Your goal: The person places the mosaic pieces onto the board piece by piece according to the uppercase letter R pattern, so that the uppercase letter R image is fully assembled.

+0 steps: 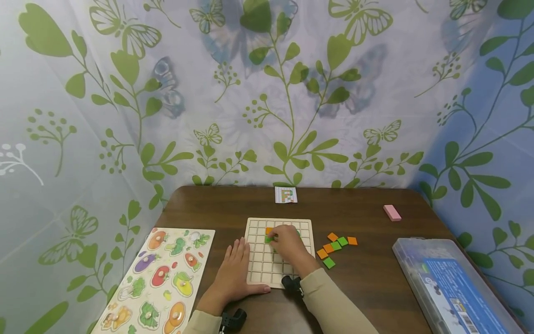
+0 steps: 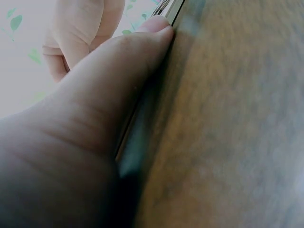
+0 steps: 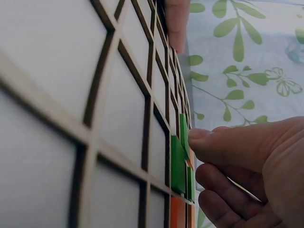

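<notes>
- Midway across the brown bench [image 1: 233,208], the pale grid board [image 1: 258,273] lies flat, its far edge facing a small pattern card [image 1: 285,195] with a strip of brown surface between them.
- Along the board's left edge rests the left hand [image 1: 233,268], fingers straight and thumb stretched out against the near edge, so those two sides are taken up.
- Over the upper middle of the grid, the right hand [image 1: 287,239] pinches a green tile [image 3: 184,128], fingers curled; its forearm crosses the near right corner and hides several cells.
- Beside those fingertips, an orange tile [image 1: 269,230] sits in the grid; another green tile [image 1: 298,233] shows partly behind the hand.
- Just beyond the board's right edge lie loose orange and green tiles [image 1: 336,246], several touching, in the way on that side.
- Farther right, brown bench stretches to a clear plastic box [image 1: 406,266] at the right edge, with a pink block [image 1: 392,213] lying beyond it.
- To the left, a vegetable puzzle board [image 1: 197,278] lies close beside the left wrist, leaving a narrow gap there.
- Behind the bench's far edge, a leaf-printed curtain [image 1: 288,116] closes off the space.
</notes>
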A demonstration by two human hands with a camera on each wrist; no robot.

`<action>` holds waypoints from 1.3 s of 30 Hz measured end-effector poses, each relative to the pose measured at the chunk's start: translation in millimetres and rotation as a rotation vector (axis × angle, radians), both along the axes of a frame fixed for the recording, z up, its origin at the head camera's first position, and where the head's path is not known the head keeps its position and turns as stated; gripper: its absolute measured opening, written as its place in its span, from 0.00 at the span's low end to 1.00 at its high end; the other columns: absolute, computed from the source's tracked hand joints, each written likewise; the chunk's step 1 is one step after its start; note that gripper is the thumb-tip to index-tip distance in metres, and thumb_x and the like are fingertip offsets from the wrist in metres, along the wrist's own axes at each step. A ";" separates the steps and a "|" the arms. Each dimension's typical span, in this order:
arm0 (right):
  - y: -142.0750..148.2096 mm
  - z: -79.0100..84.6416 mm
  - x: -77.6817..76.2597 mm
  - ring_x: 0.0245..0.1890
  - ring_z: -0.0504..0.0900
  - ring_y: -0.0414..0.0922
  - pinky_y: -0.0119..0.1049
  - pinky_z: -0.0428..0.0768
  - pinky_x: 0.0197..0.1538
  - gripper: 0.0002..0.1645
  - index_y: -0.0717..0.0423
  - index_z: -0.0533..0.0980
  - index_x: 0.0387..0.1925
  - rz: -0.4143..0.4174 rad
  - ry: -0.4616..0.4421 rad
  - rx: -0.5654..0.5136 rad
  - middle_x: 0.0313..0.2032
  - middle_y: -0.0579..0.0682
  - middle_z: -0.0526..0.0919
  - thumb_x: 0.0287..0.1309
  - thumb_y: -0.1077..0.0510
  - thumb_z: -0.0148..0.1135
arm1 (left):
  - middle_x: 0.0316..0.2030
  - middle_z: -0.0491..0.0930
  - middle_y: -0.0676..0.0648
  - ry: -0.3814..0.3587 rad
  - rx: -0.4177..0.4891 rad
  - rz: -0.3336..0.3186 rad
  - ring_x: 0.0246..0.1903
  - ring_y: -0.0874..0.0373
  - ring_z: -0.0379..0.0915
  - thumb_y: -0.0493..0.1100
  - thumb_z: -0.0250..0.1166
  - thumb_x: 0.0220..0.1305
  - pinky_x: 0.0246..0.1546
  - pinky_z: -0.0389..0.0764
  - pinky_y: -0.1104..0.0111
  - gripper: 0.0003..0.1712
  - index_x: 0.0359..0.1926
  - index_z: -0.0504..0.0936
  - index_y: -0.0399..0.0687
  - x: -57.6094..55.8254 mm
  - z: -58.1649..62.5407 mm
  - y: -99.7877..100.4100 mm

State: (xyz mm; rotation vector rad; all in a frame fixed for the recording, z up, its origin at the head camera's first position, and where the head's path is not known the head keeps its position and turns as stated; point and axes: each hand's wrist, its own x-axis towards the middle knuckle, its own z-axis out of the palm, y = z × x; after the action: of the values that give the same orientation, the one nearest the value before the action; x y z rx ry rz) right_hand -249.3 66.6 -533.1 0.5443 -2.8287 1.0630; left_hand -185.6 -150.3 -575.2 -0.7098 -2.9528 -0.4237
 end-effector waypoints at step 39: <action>154.3 -11.7 19.9 0.64 0.69 0.69 0.66 0.70 0.65 0.30 0.68 0.78 0.62 -0.348 0.058 -0.016 0.63 0.68 0.76 0.62 0.60 0.77 | 0.79 0.48 0.28 -0.006 0.004 -0.004 0.79 0.34 0.43 0.90 0.59 0.49 0.76 0.47 0.42 0.81 0.80 0.55 0.27 1.2 0.2 0.4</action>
State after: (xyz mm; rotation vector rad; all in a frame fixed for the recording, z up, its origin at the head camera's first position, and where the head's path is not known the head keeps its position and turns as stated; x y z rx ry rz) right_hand -229.4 220.9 -544.8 0.0726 -2.7227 0.9831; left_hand -184.4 -149.9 -575.0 -0.7148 -2.9559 -0.4325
